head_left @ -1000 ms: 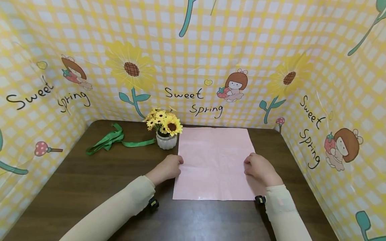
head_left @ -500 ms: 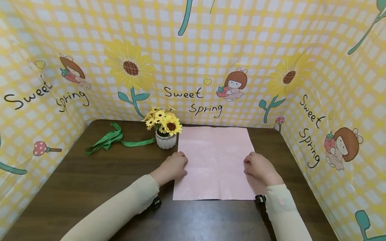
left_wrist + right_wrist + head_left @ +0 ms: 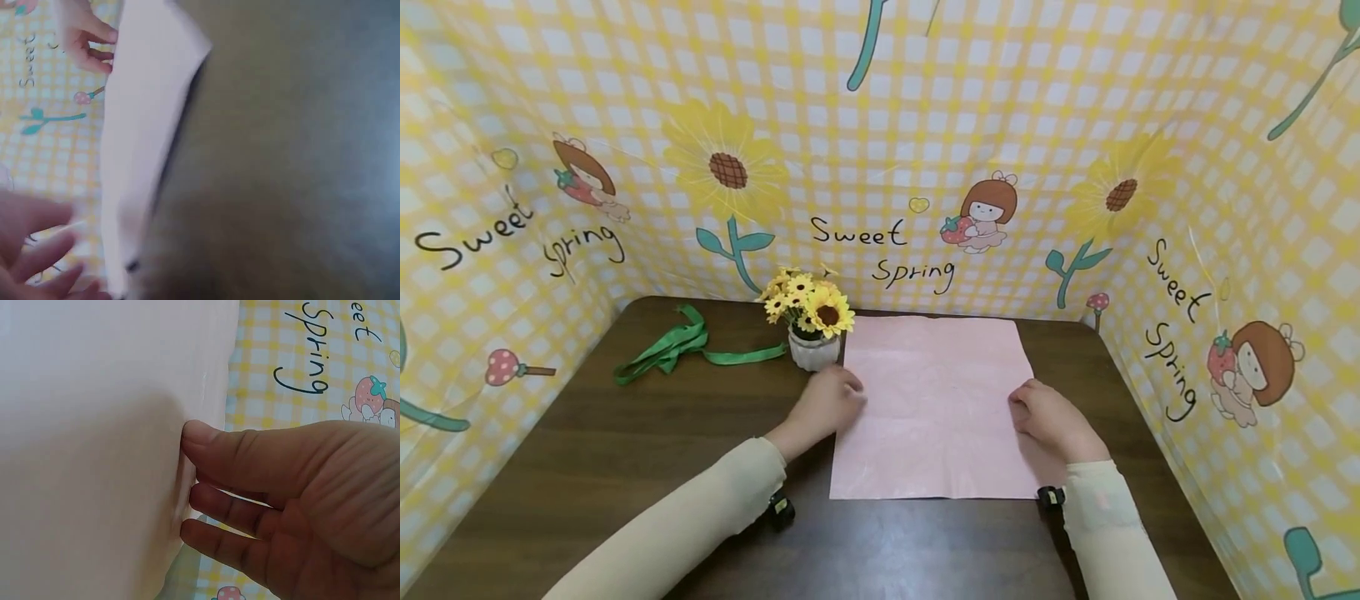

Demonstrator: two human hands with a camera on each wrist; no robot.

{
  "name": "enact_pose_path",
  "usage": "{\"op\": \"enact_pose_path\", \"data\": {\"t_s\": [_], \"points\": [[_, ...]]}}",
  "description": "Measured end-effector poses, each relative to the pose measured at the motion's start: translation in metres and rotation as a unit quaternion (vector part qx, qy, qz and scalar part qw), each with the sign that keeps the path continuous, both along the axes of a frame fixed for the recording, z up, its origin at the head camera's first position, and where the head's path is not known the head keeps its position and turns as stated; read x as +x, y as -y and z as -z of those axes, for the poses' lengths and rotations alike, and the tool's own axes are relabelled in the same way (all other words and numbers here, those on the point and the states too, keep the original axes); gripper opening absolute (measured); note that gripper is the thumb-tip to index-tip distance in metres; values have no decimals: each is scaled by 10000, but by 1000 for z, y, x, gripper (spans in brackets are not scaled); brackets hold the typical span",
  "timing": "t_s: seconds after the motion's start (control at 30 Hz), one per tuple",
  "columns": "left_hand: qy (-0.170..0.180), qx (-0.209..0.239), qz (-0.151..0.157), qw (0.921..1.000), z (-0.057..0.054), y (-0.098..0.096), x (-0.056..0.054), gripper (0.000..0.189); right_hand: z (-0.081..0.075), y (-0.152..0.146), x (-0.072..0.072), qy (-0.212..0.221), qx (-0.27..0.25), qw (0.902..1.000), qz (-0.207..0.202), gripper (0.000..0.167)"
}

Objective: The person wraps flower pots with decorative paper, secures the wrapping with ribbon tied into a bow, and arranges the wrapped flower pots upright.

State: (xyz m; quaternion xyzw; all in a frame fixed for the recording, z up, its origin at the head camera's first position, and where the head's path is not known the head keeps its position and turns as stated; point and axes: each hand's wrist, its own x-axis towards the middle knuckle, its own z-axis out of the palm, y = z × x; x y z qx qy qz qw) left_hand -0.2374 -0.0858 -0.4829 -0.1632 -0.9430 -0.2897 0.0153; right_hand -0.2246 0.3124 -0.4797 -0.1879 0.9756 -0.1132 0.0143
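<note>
A square pink sheet of wrapping paper [image 3: 936, 417] with faint creases lies flat on the dark table. My left hand [image 3: 826, 408] is over its left edge, just in front of the flower pot; in the left wrist view the fingers [image 3: 44, 253] are spread, blurred and hold nothing. On the opposite side, my right hand [image 3: 1051, 417] pinches the sheet's right edge. The right wrist view shows its thumb [image 3: 201, 432] and bent fingers [image 3: 215, 542] meeting at that edge, with a shadow across the paper.
A small pale pot [image 3: 814, 352] of yellow artificial flowers [image 3: 808, 304] stands at the sheet's upper left corner. Left of it lies a loose green ribbon [image 3: 681, 343], one end reaching the pot. A yellow checked cloth [image 3: 880, 150] walls the table's back and sides.
My left hand moved inward onto the sheet's left edge, then slid up toward the pot with its fingers loosened. The right hand stays at the right edge, and the sheet lies as before.
</note>
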Motion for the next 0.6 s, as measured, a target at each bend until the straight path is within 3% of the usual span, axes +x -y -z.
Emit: {"op": "enact_pose_path", "data": {"t_s": [0.07, 0.13, 0.23, 0.3, 0.4, 0.5, 0.6], "points": [[-290, 809, -660, 9941, 2, 10, -7, 16, 0, 0, 1, -4, 96, 9999, -52, 32], [-265, 1172, -1251, 9848, 1, 23, -13, 23, 0, 0, 1, -9, 148, 9998, -116, 34], [116, 1406, -1905, 9715, -1, 41, -24, 41, 0, -1, 2, 31, 128, 9999, -110, 34], [354, 1582, -2145, 9632, -1, 51, -32, 56, 0, -1, 2, 64, 92, 9999, -75, 35], [476, 1907, -2194, 9556, 0, 63, -47, 82, -1, -1, 0, 107, -19, 9999, 16, 35], [418, 2012, -1743, 9630, 4, 73, -61, 104, -2, -1, -1, 156, -117, 9998, 90, 37], [502, 1928, -1183, 9728, 11, 81, -71, 110, -1, -1, -1, 251, -140, 9995, 124, 40]]}}
